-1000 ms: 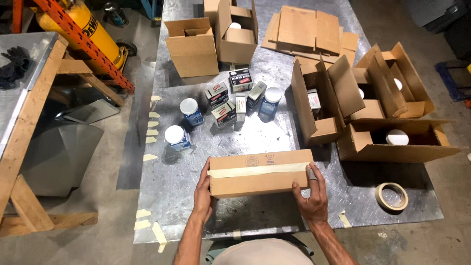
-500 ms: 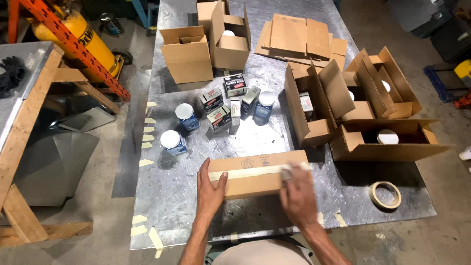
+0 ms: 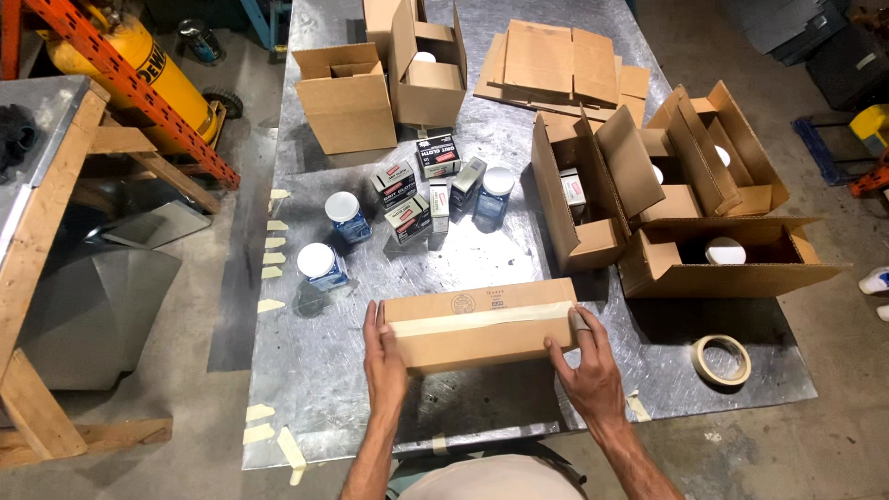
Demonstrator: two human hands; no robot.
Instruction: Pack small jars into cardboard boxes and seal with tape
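Note:
A closed cardboard box (image 3: 477, 324), sealed along its top with a strip of tan tape, lies on the metal table (image 3: 315, 398) in front of me. My left hand (image 3: 382, 356) grips its left end, thumb on top. My right hand (image 3: 588, 366) presses against its right end, fingers spread over the corner. Both hands hold the box between them.
A roll of masking tape (image 3: 722, 359) lies to the right. Open cardboard boxes (image 3: 704, 250) stand at right and at the back (image 3: 347, 97). White-lidded jars (image 3: 319, 264) and small printed boxes (image 3: 407, 208) sit mid-table. Flattened cardboard (image 3: 556, 60) lies at the back. A wooden bench (image 3: 37, 241) stands left.
My right hand slid along the taped top of the box to its right end and now rests on that corner. The left hand stayed at the left end.

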